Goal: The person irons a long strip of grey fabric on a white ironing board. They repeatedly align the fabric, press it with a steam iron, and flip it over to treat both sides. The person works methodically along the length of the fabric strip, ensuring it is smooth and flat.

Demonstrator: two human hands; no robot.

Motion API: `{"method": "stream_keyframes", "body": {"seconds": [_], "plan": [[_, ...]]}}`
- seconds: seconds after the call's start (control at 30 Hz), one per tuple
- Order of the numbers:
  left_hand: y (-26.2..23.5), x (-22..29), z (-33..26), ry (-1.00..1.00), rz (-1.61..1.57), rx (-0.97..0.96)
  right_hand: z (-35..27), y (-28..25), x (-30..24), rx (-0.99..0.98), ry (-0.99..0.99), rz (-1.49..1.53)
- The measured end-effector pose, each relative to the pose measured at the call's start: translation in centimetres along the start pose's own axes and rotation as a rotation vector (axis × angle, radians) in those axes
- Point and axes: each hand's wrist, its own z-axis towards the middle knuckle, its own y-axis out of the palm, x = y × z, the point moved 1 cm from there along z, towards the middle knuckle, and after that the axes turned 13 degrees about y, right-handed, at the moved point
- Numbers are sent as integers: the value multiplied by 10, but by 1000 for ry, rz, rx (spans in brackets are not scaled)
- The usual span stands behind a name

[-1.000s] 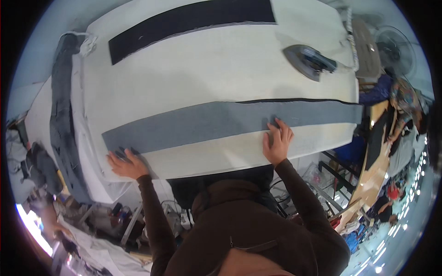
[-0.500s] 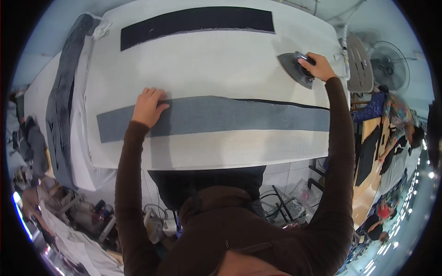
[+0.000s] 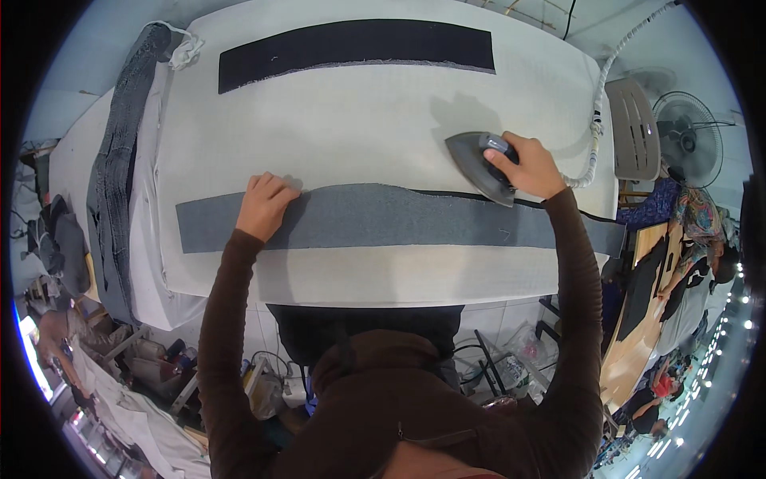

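R hand (image 3: 528, 166) covers most of handle on iron (image 3: 477, 164); soleplate face-down, unseen. Can't tell if heel touches grey strip (image 3: 383, 215). L hand (image 3: 267, 206) hides bit of strip's upper edge; R sleeve (image 3: 576, 263) blocks part nr R end. Blk edging (image 3: 531, 205): unclear how far it runs underneath. White hose (image 3: 597, 140) cut off up top; its join w/ iron hidden behind hand. Ppl far R (image 3: 662, 387) too small to make out.

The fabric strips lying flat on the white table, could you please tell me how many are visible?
2: a dark strip near the far edge, and a grey strip along the near side. Another layer may be hidden beneath the grey strip.
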Motion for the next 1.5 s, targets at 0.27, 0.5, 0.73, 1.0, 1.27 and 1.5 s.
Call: {"method": "stream_keyframes", "body": {"seconds": [0.27,0.5,0.73,1.0,1.27,1.5], "plan": [[8,4,-15,210,186,24,-26,37,-41,-68,-123,-238],[4,4,-3,103,44,-9,-39,50,-37,-38,-140,-272],[38,14,84,-169,-413,-162,-32,49,-38,22,-116,-211],[68,51,116,-72,-269,-119,-37,53,-36,13,-162,-273],[78,57,102,302,-74,16,-44,56,-35,52,-250,-246],[80,57,92,469,102,121,-48,61,-36,58,-273,-273]]}}
